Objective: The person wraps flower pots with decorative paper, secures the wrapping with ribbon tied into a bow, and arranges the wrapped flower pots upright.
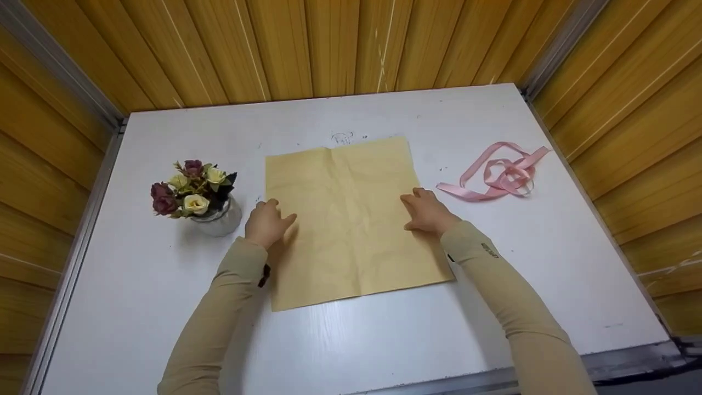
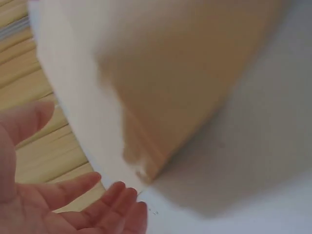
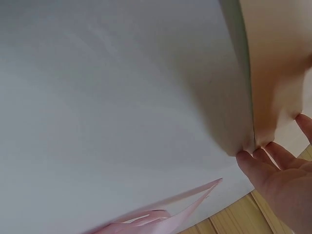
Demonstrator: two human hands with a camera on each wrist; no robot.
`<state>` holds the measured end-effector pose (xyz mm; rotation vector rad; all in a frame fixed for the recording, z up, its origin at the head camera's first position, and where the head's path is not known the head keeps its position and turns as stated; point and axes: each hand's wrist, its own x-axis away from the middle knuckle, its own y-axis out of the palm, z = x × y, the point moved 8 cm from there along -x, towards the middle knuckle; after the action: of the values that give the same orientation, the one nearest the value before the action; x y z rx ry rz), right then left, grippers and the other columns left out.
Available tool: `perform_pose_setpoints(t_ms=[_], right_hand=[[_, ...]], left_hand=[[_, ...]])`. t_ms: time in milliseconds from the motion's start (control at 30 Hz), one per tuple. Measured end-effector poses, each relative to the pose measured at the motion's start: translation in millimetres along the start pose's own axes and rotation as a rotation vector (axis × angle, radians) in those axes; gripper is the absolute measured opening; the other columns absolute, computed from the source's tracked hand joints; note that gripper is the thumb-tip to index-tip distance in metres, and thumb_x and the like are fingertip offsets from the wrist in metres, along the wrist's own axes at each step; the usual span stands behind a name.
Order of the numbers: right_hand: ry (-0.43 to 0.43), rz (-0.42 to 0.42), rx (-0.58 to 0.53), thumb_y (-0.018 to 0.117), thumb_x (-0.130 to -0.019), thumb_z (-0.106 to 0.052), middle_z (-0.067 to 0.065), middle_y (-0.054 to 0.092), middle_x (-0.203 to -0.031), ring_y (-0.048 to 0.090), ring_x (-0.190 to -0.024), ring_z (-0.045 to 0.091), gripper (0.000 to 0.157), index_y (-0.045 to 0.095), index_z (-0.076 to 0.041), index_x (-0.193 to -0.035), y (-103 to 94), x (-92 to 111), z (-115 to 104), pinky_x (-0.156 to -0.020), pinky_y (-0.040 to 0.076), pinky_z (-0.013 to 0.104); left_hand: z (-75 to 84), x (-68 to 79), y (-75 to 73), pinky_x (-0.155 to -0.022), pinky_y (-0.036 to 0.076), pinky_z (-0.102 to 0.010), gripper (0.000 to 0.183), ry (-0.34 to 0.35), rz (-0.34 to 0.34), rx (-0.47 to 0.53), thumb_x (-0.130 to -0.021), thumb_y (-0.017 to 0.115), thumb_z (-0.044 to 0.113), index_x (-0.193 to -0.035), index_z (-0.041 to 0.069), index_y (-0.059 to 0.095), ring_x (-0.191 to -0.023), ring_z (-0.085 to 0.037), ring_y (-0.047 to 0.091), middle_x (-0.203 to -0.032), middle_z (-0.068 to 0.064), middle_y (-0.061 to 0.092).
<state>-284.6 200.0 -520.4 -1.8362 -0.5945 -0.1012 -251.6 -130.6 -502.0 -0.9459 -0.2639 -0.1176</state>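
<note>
A tan sheet of kraft paper (image 1: 312,241), creased down its middle, lies on the white table between both hands. At its left edge is the left hand (image 1: 267,224), thumb and fingers spread apart. In the left wrist view the left hand (image 2: 73,204) has loosely bent fingers and nothing between them, close to the paper (image 2: 185,83). On the opposite edge, the right hand (image 1: 429,213) rests with its fingertips on the sheet. From the right wrist, the right hand's fingertips (image 3: 243,157) touch the paper's border (image 3: 273,63), with the thumb apart.
Left of the paper stands a white pot (image 1: 219,219) of artificial flowers (image 1: 192,189), dark red and cream. A loosely tangled pink ribbon (image 1: 493,189) lies to the right. Wood-look panels (image 1: 329,49) enclose the back and sides of the table (image 1: 340,351).
</note>
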Motion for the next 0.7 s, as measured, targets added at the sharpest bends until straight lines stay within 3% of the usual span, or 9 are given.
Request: perform_pose_setpoints(t_ms=[100, 267, 400, 467, 567, 633, 700], right_hand=[[-0.003, 0.002, -0.008, 0.074, -0.079, -0.019, 0.032, 0.022, -0.149, 0.021, -0.136, 0.049, 0.075, 0.037, 0.0, -0.142, 0.1, 0.7, -0.1, -0.107, 0.03, 0.057], [-0.014, 0.017, 0.001, 0.074, -0.079, -0.018, 0.033, 0.023, -0.147, 0.023, -0.135, 0.05, 0.074, 0.038, 0.001, -0.142, -1.3, 1.8, -0.8, -0.108, 0.028, 0.057], [-0.016, 0.022, 0.006, 0.074, -0.079, -0.018, 0.033, 0.024, -0.147, 0.023, -0.135, 0.05, 0.075, 0.038, 0.002, -0.141, -2.0, 1.8, -0.9, -0.109, 0.027, 0.058], [-0.015, 0.021, 0.003, 0.074, -0.079, -0.018, 0.033, 0.024, -0.147, 0.023, -0.135, 0.05, 0.075, 0.038, 0.002, -0.141, -1.8, 1.4, -0.7, -0.109, 0.027, 0.057], [-0.016, 0.025, 0.0, 0.075, -0.078, -0.018, 0.033, 0.024, -0.147, 0.023, -0.135, 0.05, 0.075, 0.039, 0.001, -0.141, -1.0, 0.1, 0.4, -0.108, 0.028, 0.057], [-0.013, 0.027, -0.007, 0.075, -0.078, -0.018, 0.033, 0.024, -0.147, 0.023, -0.135, 0.049, 0.075, 0.039, 0.001, -0.141, -0.5, -0.1, 1.3, -0.108, 0.028, 0.057], [-0.015, 0.029, -0.007, 0.075, -0.078, -0.018, 0.033, 0.025, -0.147, 0.024, -0.135, 0.049, 0.075, 0.039, 0.0, -0.141, 0.2, -0.6, 1.8, -0.108, 0.028, 0.057]], left_hand=[[-1.0, -1.0, -8.1, -0.094, 0.045, -0.047, 0.052, -0.02, 0.032, 0.253, -0.094, 0.055, 0.03, -0.131, -0.006, 0.047, -0.113, -0.038, 0.053, -0.126, -0.026, 0.052], [-14.1, -0.3, -16.2, -0.09, 0.045, -0.038, 0.038, -0.105, 0.118, 0.655, -0.096, 0.051, 0.026, -0.119, -0.004, 0.054, -0.108, -0.03, 0.053, -0.12, -0.02, 0.055], [-26.9, 3.4, -16.5, -0.102, 0.04, -0.038, 0.035, -0.153, 0.139, 0.931, -0.098, 0.048, 0.025, -0.114, -0.005, 0.053, -0.117, -0.029, 0.049, -0.122, -0.019, 0.052], [-34.3, 7.7, -18.2, -0.104, 0.038, -0.038, 0.027, -0.179, 0.2, 1.087, -0.097, 0.05, 0.022, -0.106, -0.003, 0.054, -0.112, -0.025, 0.051, -0.115, -0.016, 0.055], [-48.5, 17.5, -24.3, -0.097, 0.042, -0.037, 0.015, -0.2, 0.404, 1.243, -0.093, 0.058, 0.016, -0.09, 0.002, 0.054, -0.095, -0.017, 0.057, -0.091, -0.003, 0.059], [-59.8, 27.4, -28.9, -0.086, 0.043, -0.032, 0.019, -0.203, 0.603, 1.292, -0.089, 0.064, 0.013, -0.079, 0.006, 0.05, -0.079, -0.012, 0.052, -0.077, 0.001, 0.054], [-69.3, 38.9, -32.7, -0.081, 0.039, -0.025, 0.027, -0.205, 0.793, 1.287, -0.087, 0.067, 0.011, -0.078, 0.008, 0.041, -0.083, -0.01, 0.048, -0.078, 0.004, 0.046]])
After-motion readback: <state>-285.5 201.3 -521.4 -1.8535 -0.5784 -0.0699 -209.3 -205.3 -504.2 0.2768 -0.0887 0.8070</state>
